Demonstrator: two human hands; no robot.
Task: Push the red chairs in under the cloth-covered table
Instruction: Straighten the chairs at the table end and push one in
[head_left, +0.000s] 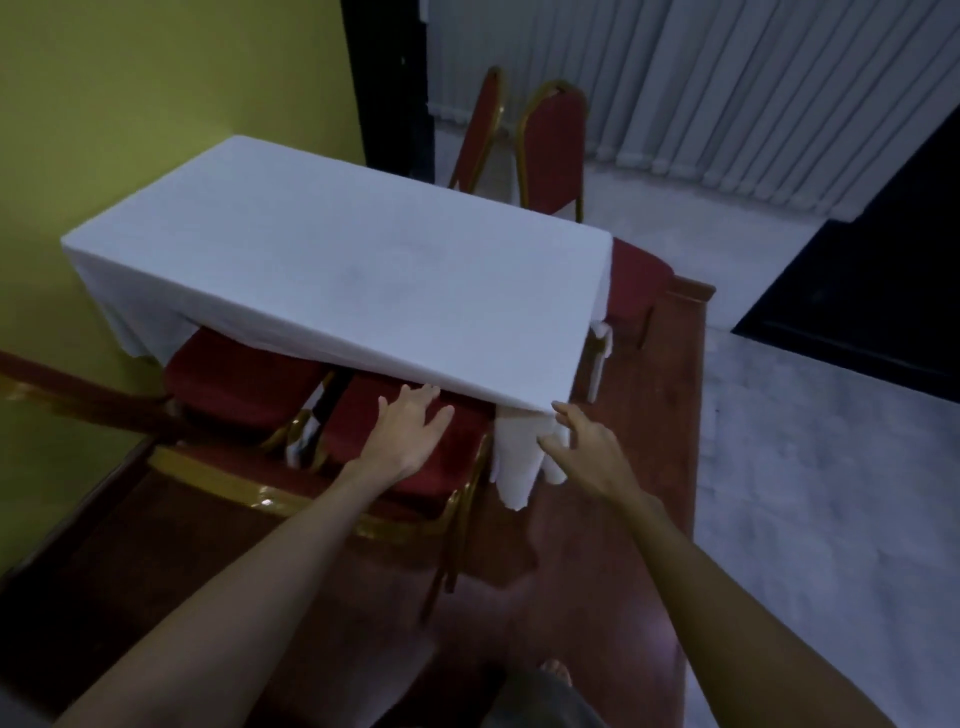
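A white cloth covers the table (332, 249). Two red chairs with gold frames face it on my side: the left one (234, 379) has its seat partly under the cloth, and the right one (457, 447) is directly below my hands. My left hand (410, 431) hovers flat over that seat, fingers spread, holding nothing. My right hand (582, 447) is open beside the hanging cloth corner (519, 457), fingertips touching or very near it. A third red chair (639, 280) sits at the table's right end, seat partly under the cloth.
Two more red chairs (550, 150) stand behind the table by the vertical blinds. A yellow-green wall is at the left. The table stands on a raised wooden platform (675, 395) whose edge drops to the grey floor at the right. My foot (556, 670) shows below.
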